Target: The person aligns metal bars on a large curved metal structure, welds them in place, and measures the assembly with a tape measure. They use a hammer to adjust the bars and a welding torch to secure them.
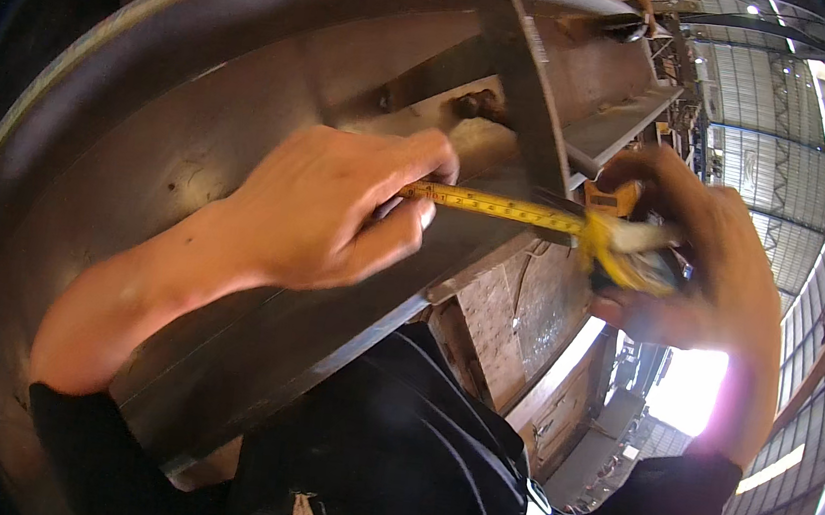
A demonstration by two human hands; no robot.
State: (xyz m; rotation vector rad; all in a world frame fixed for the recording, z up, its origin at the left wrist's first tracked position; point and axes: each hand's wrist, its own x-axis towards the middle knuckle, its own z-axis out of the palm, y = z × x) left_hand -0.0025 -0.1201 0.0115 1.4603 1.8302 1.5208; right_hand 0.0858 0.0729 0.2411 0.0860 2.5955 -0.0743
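A yellow tape measure (508, 207) is stretched between my two hands. My left hand (357, 207) pinches the blade near its end between thumb and fingers. Around the tape's case, yellow and dark and smeared by motion, my right hand (705, 253) is wrapped. The drawn-out blade runs roughly level, marked with dark graduations. It passes in front of a large brown steel beam (224, 328) and just below the lower end of a dark flat steel bar (526, 88). Whether the blade touches the steel, I cannot tell.
A curved steel flange (147, 13) arcs across the upper left. A short round rod (583, 163) sticks out near the bar's lower end. Below the beam lies a rusty plate (518, 309). Roof trusses and corrugated panels (776, 145) of a large hall fill the right side.
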